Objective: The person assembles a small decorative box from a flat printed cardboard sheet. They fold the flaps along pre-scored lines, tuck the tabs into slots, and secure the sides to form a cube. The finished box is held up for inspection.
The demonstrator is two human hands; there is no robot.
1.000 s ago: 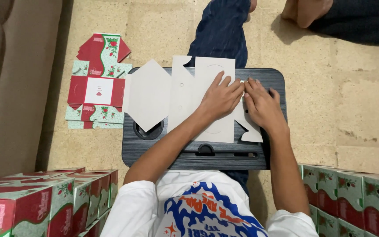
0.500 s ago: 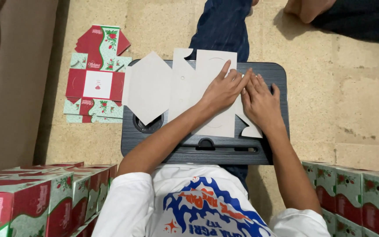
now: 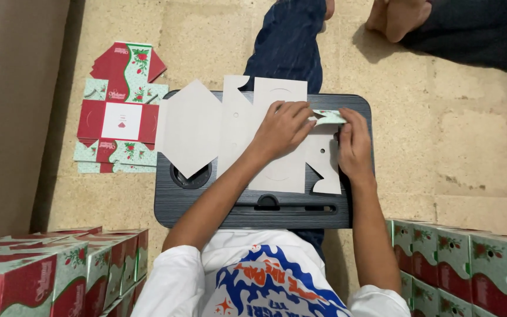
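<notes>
Change: flap at the right end of the box blank now stands lifted, its green printed face showing; half a second ago both hands pressed it flat.
Meaning: folding of that end looks under way, a crease being turned.
Left hand: spread on the blank, fingertips pinching the flap.
Right hand: fingers curled, holding the flap's right edge.
Place: blank lies plain side up across the black lap tray.
Axis: long axis runs left-right; pointed end faces left, toward the printed blanks on the floor.
</notes>
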